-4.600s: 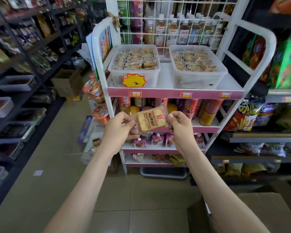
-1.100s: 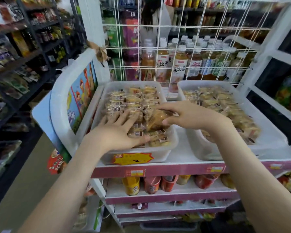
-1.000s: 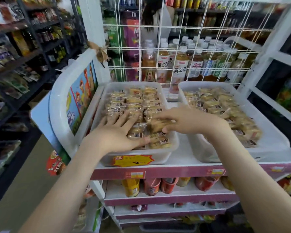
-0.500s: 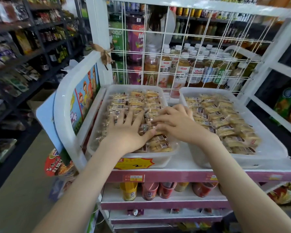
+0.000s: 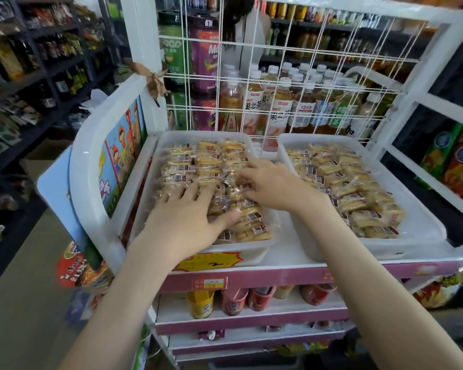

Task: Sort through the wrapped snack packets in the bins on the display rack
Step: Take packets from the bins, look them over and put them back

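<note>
As both sat in left bin (image 5: pixel 206 134) | left hand (image 5: pixel 187 217) flat on packets (image 5: pixel 182 158) | right hand (image 5: pixel 275 185) curled, grip unclear, nearer right bin (image 5: pixel 418 222)

A narrow shop aisle: dark metal shelving (image 5: pixel 38 76) crowded with packaged goods lines the left side above a beige floor (image 5: pixel 24 303). Behind a white wire grid (image 5: pixel 292 76) stand rows of bottled tea (image 5: pixel 278 102), with canned drinks (image 5: pixel 292 9) shelved higher up. Bright snack bags (image 5: pixel 452 161) fill dark shelves at right. Light is soft and even.
</note>
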